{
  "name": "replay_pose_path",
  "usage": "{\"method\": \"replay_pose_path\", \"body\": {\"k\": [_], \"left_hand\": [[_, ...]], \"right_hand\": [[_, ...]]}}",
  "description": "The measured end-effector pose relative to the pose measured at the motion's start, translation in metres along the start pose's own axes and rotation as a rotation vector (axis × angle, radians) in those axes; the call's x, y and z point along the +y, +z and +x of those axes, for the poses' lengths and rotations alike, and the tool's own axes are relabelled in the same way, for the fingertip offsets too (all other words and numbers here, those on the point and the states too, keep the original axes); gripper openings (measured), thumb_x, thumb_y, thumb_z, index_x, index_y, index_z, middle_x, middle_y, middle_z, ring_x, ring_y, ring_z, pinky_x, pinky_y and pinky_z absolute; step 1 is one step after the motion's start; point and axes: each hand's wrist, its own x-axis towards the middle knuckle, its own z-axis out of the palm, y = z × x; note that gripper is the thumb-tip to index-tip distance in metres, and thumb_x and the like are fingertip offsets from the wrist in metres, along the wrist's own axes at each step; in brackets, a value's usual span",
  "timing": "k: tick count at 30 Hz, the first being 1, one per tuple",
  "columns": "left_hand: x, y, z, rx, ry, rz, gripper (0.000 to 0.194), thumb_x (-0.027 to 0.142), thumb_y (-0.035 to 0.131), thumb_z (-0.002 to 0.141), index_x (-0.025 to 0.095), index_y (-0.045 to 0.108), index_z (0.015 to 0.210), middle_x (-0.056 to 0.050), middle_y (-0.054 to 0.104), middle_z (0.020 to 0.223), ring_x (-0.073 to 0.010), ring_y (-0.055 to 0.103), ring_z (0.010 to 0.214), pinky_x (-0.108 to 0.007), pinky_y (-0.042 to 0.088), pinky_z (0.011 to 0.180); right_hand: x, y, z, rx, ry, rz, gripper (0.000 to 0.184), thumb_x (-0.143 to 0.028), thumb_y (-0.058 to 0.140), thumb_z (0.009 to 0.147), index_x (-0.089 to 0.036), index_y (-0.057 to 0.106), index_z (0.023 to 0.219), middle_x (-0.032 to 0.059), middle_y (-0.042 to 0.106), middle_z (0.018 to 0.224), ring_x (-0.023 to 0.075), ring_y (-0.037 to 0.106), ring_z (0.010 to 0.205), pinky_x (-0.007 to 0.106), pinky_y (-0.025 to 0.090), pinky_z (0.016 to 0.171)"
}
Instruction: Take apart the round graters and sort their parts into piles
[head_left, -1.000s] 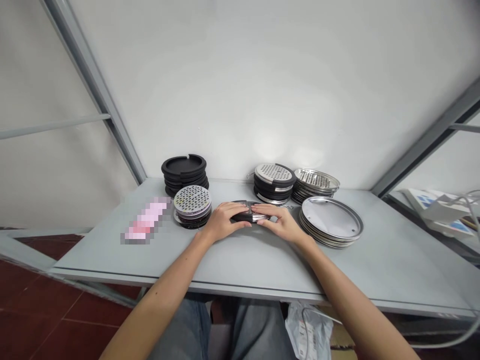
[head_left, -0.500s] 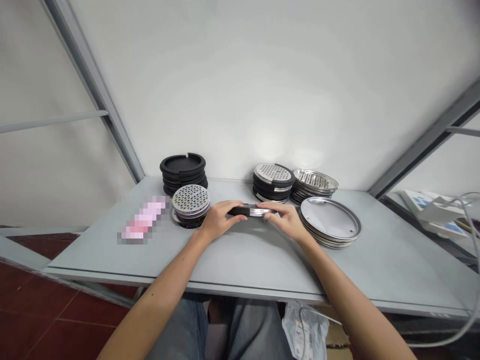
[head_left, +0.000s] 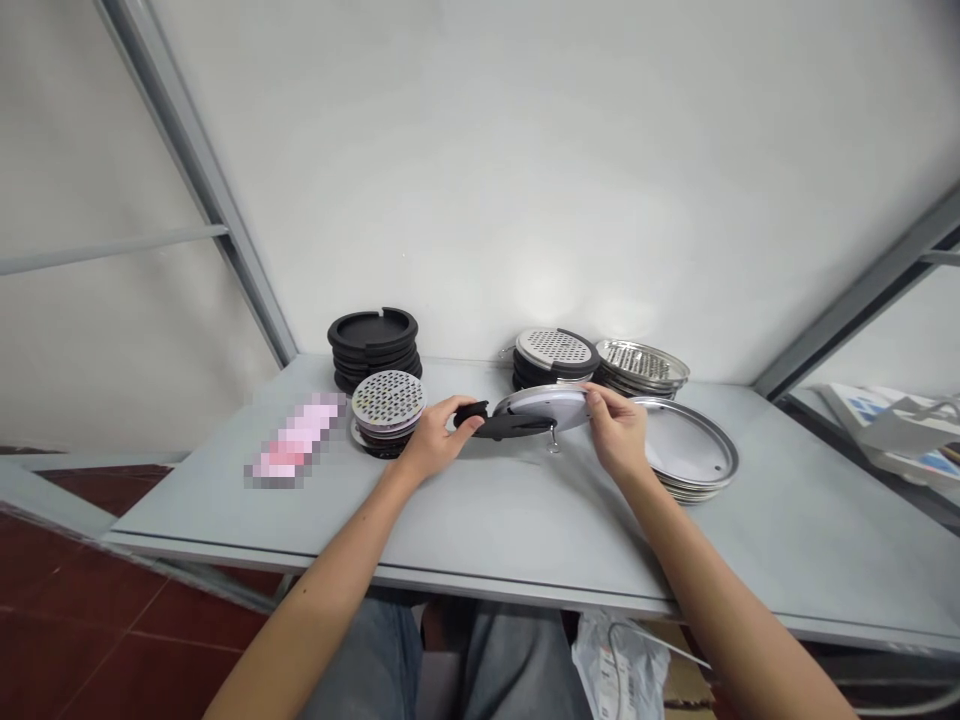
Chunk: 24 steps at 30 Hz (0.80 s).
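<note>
Above the middle of the table, my left hand [head_left: 441, 437] pinches the edge of a black round frame [head_left: 499, 428]. Fingers of my right hand [head_left: 616, 425] are closed on the rim of a round metal plate [head_left: 551, 403], whose pale underside shows. Plate and frame overlap and are tilted apart, the plate raised on the right; whether they are joined is unclear. A small metal ring or hook [head_left: 553, 440] hangs beneath them. Left of my left hand stands a stack of perforated grater discs [head_left: 388, 400]. Beside my right hand lies a stack of metal plates [head_left: 690, 450].
Behind the held pieces is a stack of grater discs in black frames [head_left: 556, 352]. A stack of shiny grater plates [head_left: 645, 368] stands right of it, and stacked black frames [head_left: 373, 345] at back left. A blurred pink item [head_left: 300, 435] lies on the table [head_left: 465, 530].
The held pieces were level and close together between both hands. Now the plate is tilted up from the frame on the right, showing its underside and the hanging metal ring.
</note>
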Motion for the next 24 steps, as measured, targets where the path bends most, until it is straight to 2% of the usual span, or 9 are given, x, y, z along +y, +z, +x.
{"method": "replay_pose_path", "body": {"k": [4, 10, 14, 19, 21, 24], "left_hand": [[0.009, -0.002, -0.002, -0.124, -0.075, -0.1, 0.034, 0.043, 0.045, 0.093, 0.017, 0.061, 0.108, -0.008, 0.068, 0.105, -0.0203, 0.062, 0.1, -0.031, 0.046, 0.091], [0.013, -0.007, -0.007, -0.117, -0.188, -0.29, 0.035, 0.044, 0.048, 0.092, 0.015, 0.064, 0.104, -0.009, 0.068, 0.106, -0.0214, 0.062, 0.102, -0.032, 0.047, 0.092], [0.024, -0.017, -0.015, -0.105, -0.266, -0.343, 0.037, 0.046, 0.054, 0.088, 0.014, 0.066, 0.102, -0.01, 0.069, 0.104, -0.0229, 0.063, 0.1, -0.034, 0.049, 0.091], [0.06, -0.047, -0.02, -0.235, -0.254, -0.325, 0.028, 0.037, 0.059, 0.087, 0.016, 0.066, 0.103, -0.011, 0.069, 0.109, -0.0236, 0.064, 0.104, -0.035, 0.05, 0.093], [0.076, -0.062, -0.019, -0.316, -0.212, -0.245, 0.024, 0.033, 0.058, 0.088, 0.017, 0.067, 0.103, -0.011, 0.069, 0.11, -0.0238, 0.062, 0.108, -0.036, 0.049, 0.095], [0.095, -0.086, -0.016, -0.369, -0.135, -0.09, 0.022, 0.03, 0.061, 0.085, 0.02, 0.068, 0.104, -0.009, 0.069, 0.108, -0.0251, 0.06, 0.112, -0.038, 0.049, 0.097]], "right_hand": [[-0.003, 0.002, -0.001, 0.01, -0.003, -0.002, 0.038, -0.052, 0.059, 0.081, -0.018, 0.074, 0.089, 0.007, 0.074, 0.092, 0.0268, 0.068, 0.09, 0.041, 0.053, 0.083], [0.001, -0.001, 0.001, 0.012, 0.006, 0.05, 0.036, -0.05, 0.059, 0.081, -0.019, 0.075, 0.09, 0.0061, 0.074, 0.092, 0.0264, 0.067, 0.091, 0.039, 0.051, 0.084], [0.006, -0.003, 0.004, 0.028, 0.043, 0.121, 0.043, -0.055, 0.054, 0.083, -0.017, 0.074, 0.092, 0.0064, 0.073, 0.085, 0.0251, 0.066, 0.082, 0.035, 0.052, 0.071], [0.01, 0.0, 0.008, 0.049, 0.108, 0.23, 0.052, -0.063, 0.051, 0.081, -0.017, 0.072, 0.095, 0.0064, 0.071, 0.08, 0.0212, 0.064, 0.072, 0.031, 0.051, 0.061], [0.011, 0.002, 0.009, 0.058, 0.124, 0.263, 0.054, -0.065, 0.051, 0.08, -0.017, 0.071, 0.094, 0.0055, 0.07, 0.078, 0.0204, 0.064, 0.07, 0.031, 0.051, 0.06], [0.011, 0.004, 0.007, 0.077, 0.119, 0.245, 0.052, -0.063, 0.053, 0.079, -0.017, 0.072, 0.092, 0.0055, 0.071, 0.08, 0.0213, 0.065, 0.074, 0.032, 0.052, 0.063]]}}
